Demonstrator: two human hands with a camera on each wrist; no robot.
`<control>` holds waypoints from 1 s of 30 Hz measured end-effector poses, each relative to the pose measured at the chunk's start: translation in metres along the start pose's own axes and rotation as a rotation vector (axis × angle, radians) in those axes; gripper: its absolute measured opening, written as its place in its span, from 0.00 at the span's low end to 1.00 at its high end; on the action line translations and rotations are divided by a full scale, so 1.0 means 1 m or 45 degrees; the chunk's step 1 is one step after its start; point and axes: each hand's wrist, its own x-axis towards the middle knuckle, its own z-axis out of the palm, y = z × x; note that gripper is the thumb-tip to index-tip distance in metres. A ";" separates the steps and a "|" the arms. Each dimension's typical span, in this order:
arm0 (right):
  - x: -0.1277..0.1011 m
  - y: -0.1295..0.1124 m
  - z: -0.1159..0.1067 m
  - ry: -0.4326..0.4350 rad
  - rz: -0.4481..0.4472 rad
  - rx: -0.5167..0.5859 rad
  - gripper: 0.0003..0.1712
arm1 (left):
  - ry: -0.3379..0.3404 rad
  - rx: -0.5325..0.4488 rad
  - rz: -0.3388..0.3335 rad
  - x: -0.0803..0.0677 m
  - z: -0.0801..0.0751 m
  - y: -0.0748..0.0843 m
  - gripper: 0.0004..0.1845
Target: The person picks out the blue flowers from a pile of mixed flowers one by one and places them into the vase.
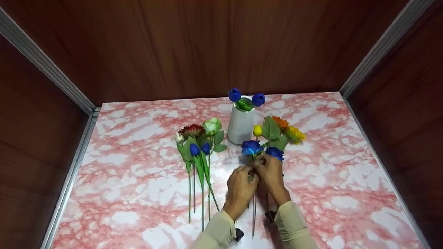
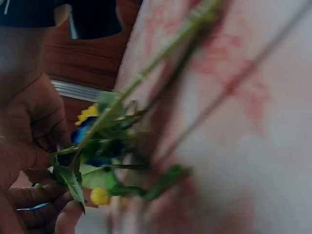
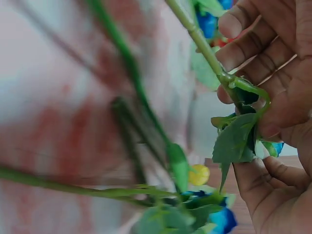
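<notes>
An artificial blue rose (image 1: 252, 147) is held low over the table, its long stem (image 2: 161, 56) angling away from the fingers. My left hand (image 1: 239, 186) pinches the upper stem among its green leaves (image 3: 236, 139). Close beside it, my right hand (image 1: 271, 171) grips the rose just under the bloom, thumb and fingers at the leaves. The exact fingertip contact is partly hidden by leaves. A second blue rose (image 1: 275, 153) lies just beyond the right hand. Behind both hands stands a white vase (image 1: 240, 128) with two blue tulips (image 1: 234, 94) in it.
Left on the marbled table lies a group with a dark red flower (image 1: 192, 130), a pale green rose (image 1: 212, 126) and blue tulips (image 1: 195, 149). Right of the vase are a yellow tulip (image 1: 257, 130), an orange flower (image 1: 280, 122) and a yellow flower (image 1: 295, 135). Wooden panels enclose the table.
</notes>
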 end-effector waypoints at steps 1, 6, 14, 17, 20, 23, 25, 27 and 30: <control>0.000 -0.003 -0.002 0.011 0.000 0.007 0.05 | 0.009 -0.032 -0.006 0.001 -0.004 0.001 0.07; 0.001 -0.021 -0.011 0.072 0.039 0.070 0.09 | 0.077 -0.120 -0.010 0.009 -0.022 0.008 0.09; -0.001 -0.052 -0.026 0.119 0.065 0.237 0.10 | 0.157 -0.370 -0.007 0.026 -0.049 0.019 0.09; -0.003 -0.061 -0.031 0.158 0.013 0.271 0.10 | 0.144 -0.516 -0.036 0.031 -0.058 0.023 0.10; -0.004 -0.069 -0.035 0.202 -0.050 0.305 0.09 | 0.138 -0.596 -0.040 0.033 -0.066 0.027 0.10; -0.004 -0.076 -0.038 0.233 -0.104 0.344 0.09 | 0.125 -0.660 -0.042 0.034 -0.073 0.030 0.10; -0.004 -0.079 -0.039 0.244 -0.131 0.364 0.09 | 0.111 -0.705 -0.062 0.035 -0.076 0.032 0.10; -0.004 -0.082 -0.040 0.249 -0.153 0.373 0.09 | 0.089 -0.765 -0.103 0.036 -0.079 0.033 0.10; -0.005 -0.084 -0.040 0.239 -0.198 0.383 0.09 | 0.054 -0.872 -0.184 0.040 -0.081 0.032 0.10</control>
